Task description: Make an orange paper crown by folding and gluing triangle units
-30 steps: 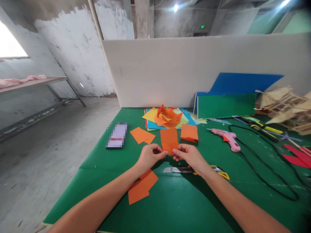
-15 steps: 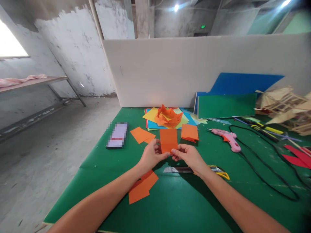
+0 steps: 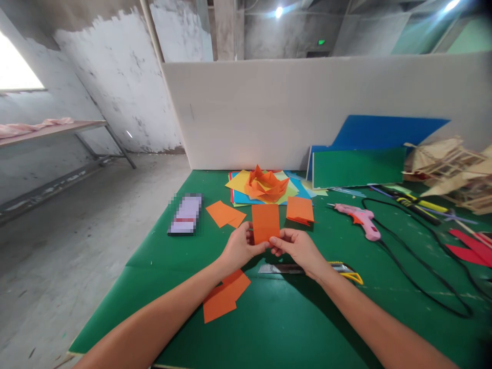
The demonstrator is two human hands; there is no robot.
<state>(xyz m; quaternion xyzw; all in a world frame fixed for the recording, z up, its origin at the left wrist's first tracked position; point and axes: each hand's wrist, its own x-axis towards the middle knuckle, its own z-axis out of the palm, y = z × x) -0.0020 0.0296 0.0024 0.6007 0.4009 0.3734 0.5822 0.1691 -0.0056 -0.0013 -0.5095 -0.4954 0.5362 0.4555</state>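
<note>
Between my two hands stands an orange paper rectangle, held up above the green table. My left hand pinches its lower left side, and my right hand grips the lower right corner with thumb and fingers. Just behind the paper is an orange folded-paper ring with pointed tips, resting on a stack of coloured sheets. A pile of folded orange papers lies to the right, and loose orange pieces to the left. More orange pieces lie near my left forearm.
A utility knife with its blade out lies partly under my right wrist. To the right are a pink glue gun with a black cord and a wooden stick model. A phone lies by the table's left edge.
The orange paper and both hands have shifted very slightly to the left. Both hands keep the same grip, and everything else stays in place.
</note>
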